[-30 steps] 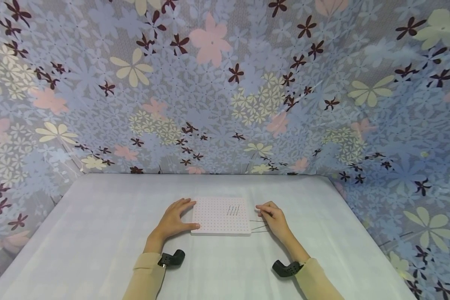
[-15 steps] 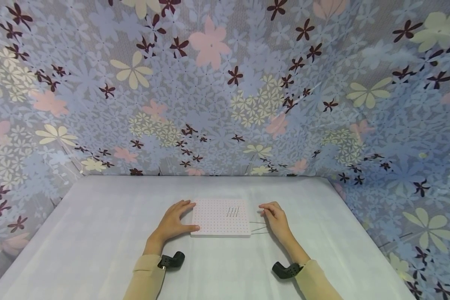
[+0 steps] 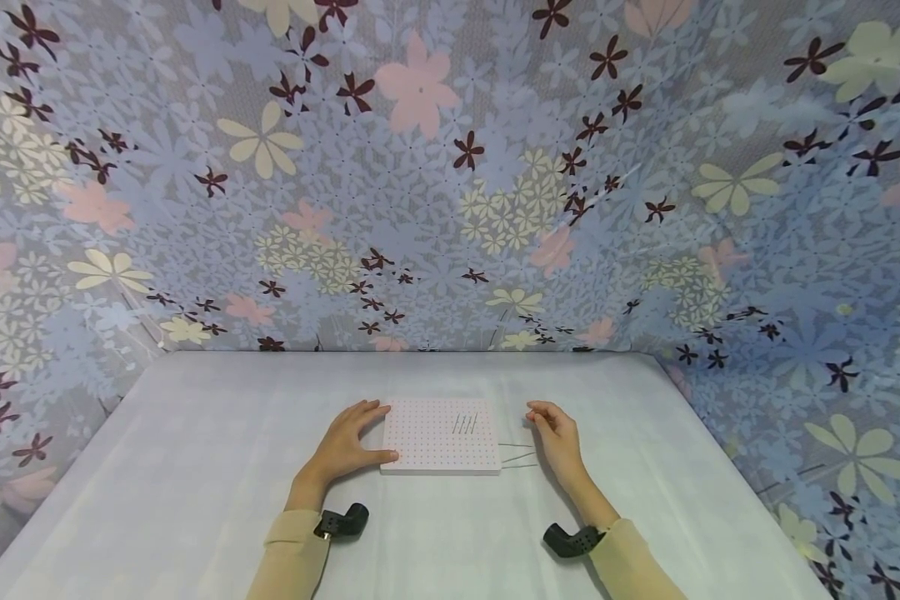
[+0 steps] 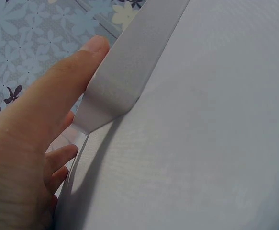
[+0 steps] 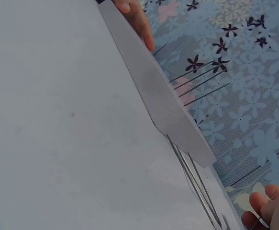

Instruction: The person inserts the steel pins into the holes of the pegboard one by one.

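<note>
Two hands rest on the white table. The left hand lies against the left edge of the white pegboard, its fingers straight and spread, thumb along the near left corner and fingertips at the far left corner, bracing the board rather than clutching it. The right hand sits just right of the board with its fingers curled inward; in the right wrist view the fingertips seem to pinch a thin metal needle, though it is too small to tell for sure. Three needles stand in holes near the board's far right part. About three more loose needles lie on the table between the board's right edge and the right hand. No writing or label can be read anywhere. Floral fabric hangs behind and beside the table.
</note>
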`<state>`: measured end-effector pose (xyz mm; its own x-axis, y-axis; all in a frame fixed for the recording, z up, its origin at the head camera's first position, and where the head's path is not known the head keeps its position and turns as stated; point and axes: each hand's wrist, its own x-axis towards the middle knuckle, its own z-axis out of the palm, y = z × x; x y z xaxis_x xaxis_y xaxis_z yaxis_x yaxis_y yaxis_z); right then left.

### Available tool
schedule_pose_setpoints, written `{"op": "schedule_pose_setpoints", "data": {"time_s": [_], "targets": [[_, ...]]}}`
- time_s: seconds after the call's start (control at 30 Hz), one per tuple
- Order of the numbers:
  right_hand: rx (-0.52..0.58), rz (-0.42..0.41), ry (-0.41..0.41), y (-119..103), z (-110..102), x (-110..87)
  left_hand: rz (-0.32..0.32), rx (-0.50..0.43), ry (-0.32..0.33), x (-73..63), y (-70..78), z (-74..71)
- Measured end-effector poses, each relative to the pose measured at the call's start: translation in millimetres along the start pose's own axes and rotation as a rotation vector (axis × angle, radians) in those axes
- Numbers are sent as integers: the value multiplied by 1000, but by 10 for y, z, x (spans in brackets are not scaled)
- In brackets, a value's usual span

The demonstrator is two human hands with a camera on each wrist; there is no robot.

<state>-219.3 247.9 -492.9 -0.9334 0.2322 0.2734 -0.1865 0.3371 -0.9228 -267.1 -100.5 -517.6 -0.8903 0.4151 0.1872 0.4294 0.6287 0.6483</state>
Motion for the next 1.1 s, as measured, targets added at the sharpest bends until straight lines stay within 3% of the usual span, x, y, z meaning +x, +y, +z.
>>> {"op": "schedule_pose_setpoints", "data": {"time_s": [0.2, 0.6, 0.87, 1.1], "targets": [[42, 41, 30, 15, -6, 11, 3, 7, 2, 7, -17, 15], [153, 13, 101, 301, 40, 96, 5, -3, 2, 3, -12, 7], [122, -1, 129, 278, 49, 95, 16, -3, 6, 0, -15, 14], [211, 18, 94, 242, 70, 92, 18, 3, 2, 8, -21, 6]]}}
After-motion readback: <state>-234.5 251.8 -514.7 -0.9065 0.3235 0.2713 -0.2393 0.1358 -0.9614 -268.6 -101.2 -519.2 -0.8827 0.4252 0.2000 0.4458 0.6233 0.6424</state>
